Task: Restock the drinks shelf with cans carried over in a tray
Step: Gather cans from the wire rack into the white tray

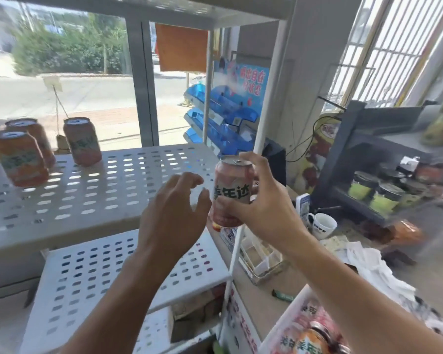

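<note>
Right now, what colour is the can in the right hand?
Pink, with dark lettering on a pale band; can, right hand, head view.

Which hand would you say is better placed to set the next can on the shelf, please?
The right hand, probably: it already grips the pink can at the perforated shelf edge, while the left hand holds nothing.

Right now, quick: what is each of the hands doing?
Left hand: open, fingers loosely spread, holding nothing, close beside the can.
Right hand: grips the pink can at the shelf's right edge.
</note>
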